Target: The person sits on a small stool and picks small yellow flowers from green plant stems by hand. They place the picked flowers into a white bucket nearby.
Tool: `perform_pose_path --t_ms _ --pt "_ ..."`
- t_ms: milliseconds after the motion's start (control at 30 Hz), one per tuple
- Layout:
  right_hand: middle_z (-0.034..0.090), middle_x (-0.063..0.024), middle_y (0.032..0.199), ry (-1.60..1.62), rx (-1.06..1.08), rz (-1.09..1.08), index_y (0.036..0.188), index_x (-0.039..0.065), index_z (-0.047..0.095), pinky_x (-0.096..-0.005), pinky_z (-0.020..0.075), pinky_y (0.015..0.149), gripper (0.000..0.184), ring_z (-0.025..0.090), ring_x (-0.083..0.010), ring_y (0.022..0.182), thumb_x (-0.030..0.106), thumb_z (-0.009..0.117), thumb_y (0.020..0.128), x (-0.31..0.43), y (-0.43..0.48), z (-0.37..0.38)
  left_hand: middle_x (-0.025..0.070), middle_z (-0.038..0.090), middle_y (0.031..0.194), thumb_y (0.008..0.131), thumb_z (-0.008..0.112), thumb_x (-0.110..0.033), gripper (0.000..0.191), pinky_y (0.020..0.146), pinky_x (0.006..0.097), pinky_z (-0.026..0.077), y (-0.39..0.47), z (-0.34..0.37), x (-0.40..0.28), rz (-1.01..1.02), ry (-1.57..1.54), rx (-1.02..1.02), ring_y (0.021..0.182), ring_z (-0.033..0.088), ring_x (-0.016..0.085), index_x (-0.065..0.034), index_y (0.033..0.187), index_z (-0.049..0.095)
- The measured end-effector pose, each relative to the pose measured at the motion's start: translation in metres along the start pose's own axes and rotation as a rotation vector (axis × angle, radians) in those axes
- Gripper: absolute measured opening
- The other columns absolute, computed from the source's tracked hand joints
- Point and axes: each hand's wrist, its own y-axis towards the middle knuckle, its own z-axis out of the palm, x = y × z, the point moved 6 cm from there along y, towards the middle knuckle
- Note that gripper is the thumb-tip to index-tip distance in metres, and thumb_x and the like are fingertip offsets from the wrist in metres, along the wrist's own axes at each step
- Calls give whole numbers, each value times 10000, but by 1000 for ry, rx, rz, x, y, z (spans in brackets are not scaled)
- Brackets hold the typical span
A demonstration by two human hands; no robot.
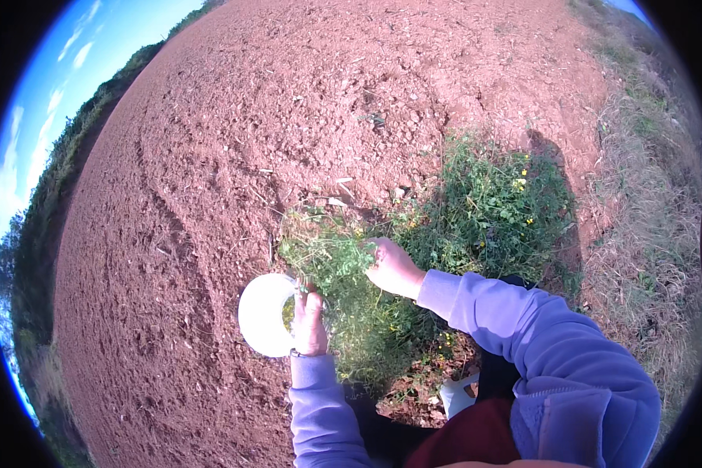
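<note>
Leafy green plants with small yellow flowers (491, 210) grow in a clump in front of me. My left hand (310, 322) is at the right rim of a white round container (263, 316), with its thumb up and its fingertips near some stems. Something yellow-green shows inside the container. My right hand (393, 266) is among the leaves, its fingers bent in at a sprig; whether they pinch it I cannot tell. Both arms wear light purple sleeves.
Reddish, cloddy soil (210, 146) spreads ahead and to the left. Dry grass (649, 205) borders it on the right. Below the plants, near my legs, is a whitish object (457, 396), partly hidden. Pale dry stalk pieces (336, 202) lie just beyond the plants.
</note>
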Motion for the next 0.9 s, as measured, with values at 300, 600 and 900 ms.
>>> perform_pose_path --t_ms 300,600,900 --pt "471 -187 1298 -111 309 -636 1302 33 426 -364 455 949 625 557 -317 1048 216 706 774 59 -45 33 105 648 1007 878 564 -148 237 747 307 495 10 -1 24 98 75 -157 840 603 188 -3 1061 603" --pt "525 -116 1242 197 93 -258 1266 22 468 -301 488 885 453 590 -173 967 75 633 847 43 -2 -14 145 678 901 869 606 -345 290 854 480 521 6 -126 -69 264 -759 -495 887 647 277 -68 790 639" --pt "640 -47 945 723 89 261 1095 44 586 -238 478 650 219 552 -72 678 142 601 900 -6 17 -18 154 591 790 939 491 -294 284 753 410 490 15 -135 -14 32 -1180 -295 801 572 288 -52 791 504"
